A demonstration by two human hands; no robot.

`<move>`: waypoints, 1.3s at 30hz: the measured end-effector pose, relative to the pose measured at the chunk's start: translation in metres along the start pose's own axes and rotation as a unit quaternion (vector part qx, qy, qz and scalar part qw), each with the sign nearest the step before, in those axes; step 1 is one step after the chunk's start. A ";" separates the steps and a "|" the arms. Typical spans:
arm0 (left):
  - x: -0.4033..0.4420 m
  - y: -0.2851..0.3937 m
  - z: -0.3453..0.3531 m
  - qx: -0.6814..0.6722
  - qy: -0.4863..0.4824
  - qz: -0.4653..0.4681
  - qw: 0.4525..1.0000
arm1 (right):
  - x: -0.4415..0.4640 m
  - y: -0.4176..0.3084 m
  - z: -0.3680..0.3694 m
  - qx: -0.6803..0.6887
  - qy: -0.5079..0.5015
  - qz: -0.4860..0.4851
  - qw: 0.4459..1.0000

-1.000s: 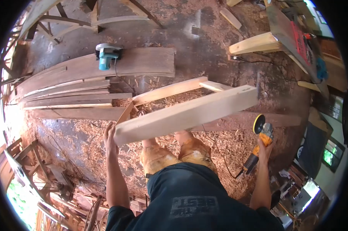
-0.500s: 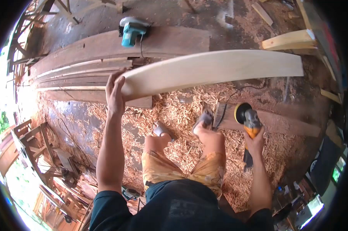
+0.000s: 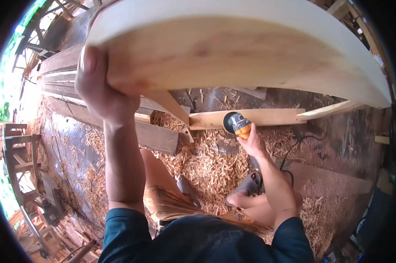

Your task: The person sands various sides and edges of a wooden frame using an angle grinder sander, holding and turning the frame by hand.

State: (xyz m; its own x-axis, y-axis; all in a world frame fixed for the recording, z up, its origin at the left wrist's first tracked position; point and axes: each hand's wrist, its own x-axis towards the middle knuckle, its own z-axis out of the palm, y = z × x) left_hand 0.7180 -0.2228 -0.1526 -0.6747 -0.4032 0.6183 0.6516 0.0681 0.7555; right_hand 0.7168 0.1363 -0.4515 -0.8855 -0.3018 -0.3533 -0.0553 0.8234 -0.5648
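Observation:
My left hand (image 3: pixel 99 83) is closed around the left end of a pale curved wooden board (image 3: pixel 224 52), thumb on the near face. The board is raised close to the camera and spans the upper part of the view. In my right hand (image 3: pixel 252 142) is an orange and grey angle grinder (image 3: pixel 242 127) with a round disc pad (image 3: pixel 228 122). The grinder is below the board, apart from it. Just beyond the pad lies a pale wooden piece (image 3: pixel 272 117), joined or overlapped by a slanted one (image 3: pixel 167 104); whether the pad touches it I cannot tell.
Wood shavings (image 3: pixel 206 168) cover the floor around my feet. Long dark planks (image 3: pixel 62 76) lie at the left. A brown plank (image 3: pixel 329 177) is on the floor at right, with a black cord (image 3: pixel 301 140) nearby. Wooden frames (image 3: pixel 20 153) stand at the left edge.
My left hand has lifted the curved board up toward the camera. My right hand has carried the grinder left and forward. Pale wooden pieces on the floor now show below the board.

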 end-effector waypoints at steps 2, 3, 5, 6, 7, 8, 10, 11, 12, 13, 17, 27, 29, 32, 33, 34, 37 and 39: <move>-0.012 -0.003 -0.006 -0.075 0.022 0.009 0.997 | 0.004 0.002 0.032 -0.020 0.041 -0.031 0.998; -0.016 -0.010 -0.009 -0.040 0.027 0.050 0.998 | 0.006 0.004 0.045 -0.020 0.041 -0.021 0.999; -0.016 -0.027 -0.013 0.031 0.037 0.130 0.990 | 0.011 0.003 0.062 -0.019 0.044 -0.001 0.999; -0.012 -0.033 -0.014 0.066 0.041 0.168 0.983 | 0.012 -0.003 0.064 -0.017 0.040 0.011 0.999; -0.008 -0.037 -0.016 0.102 0.048 0.204 0.972 | 0.012 -0.010 0.066 -0.016 0.034 0.025 0.999; -0.007 -0.038 -0.021 0.087 0.040 0.187 0.978 | 0.012 -0.017 0.069 -0.014 0.027 0.040 0.999; -0.007 -0.026 -0.020 0.028 0.028 0.114 0.993 | 0.017 -0.023 0.083 -0.009 0.031 0.034 0.999; -0.009 -0.016 -0.015 -0.018 0.027 0.058 0.998 | 0.021 -0.024 0.093 -0.006 0.032 0.030 0.999; -0.011 0.008 0.013 -0.003 0.092 0.042 0.995 | 0.024 -0.028 0.101 -0.002 0.033 0.025 0.999; -0.022 0.015 0.009 -0.050 0.059 0.055 0.996 | 0.023 -0.040 0.105 0.000 0.026 0.022 0.999; -0.037 -0.003 -0.021 0.164 0.041 0.190 0.967 | 0.027 -0.065 0.134 0.040 0.009 -0.035 0.999; -0.025 -0.002 -0.045 0.542 -0.039 0.396 0.740 | 0.018 -0.034 0.118 -0.017 0.104 0.030 0.994; -0.034 0.009 -0.056 0.561 -0.070 0.333 0.754 | 0.042 -0.018 0.155 0.022 0.036 0.006 0.999; -0.041 0.014 -0.046 0.438 -0.055 0.268 0.856 | 0.044 -0.046 0.179 -0.024 0.093 -0.077 0.992; -0.043 0.016 -0.038 0.402 -0.039 0.268 0.875 | 0.043 -0.050 0.182 -0.019 0.109 -0.090 0.990; -0.044 0.018 -0.029 0.433 -0.018 0.299 0.850 | 0.041 -0.054 0.185 -0.014 0.125 -0.103 0.987; -0.045 0.020 -0.018 0.464 0.024 0.339 0.818 | 0.022 -0.066 0.141 0.065 0.034 0.016 0.997; -0.049 0.017 -0.025 0.449 0.013 0.309 0.838 | 0.023 -0.068 0.139 0.034 0.036 0.022 0.999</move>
State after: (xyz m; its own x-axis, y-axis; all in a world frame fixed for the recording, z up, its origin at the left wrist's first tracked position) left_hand 0.7710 -0.2250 -0.1760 -0.2886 -0.0568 0.9558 0.3420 0.9263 0.1583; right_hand 0.7644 0.0069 -0.5248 -0.9173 -0.2286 -0.3261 0.0138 0.8001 -0.5997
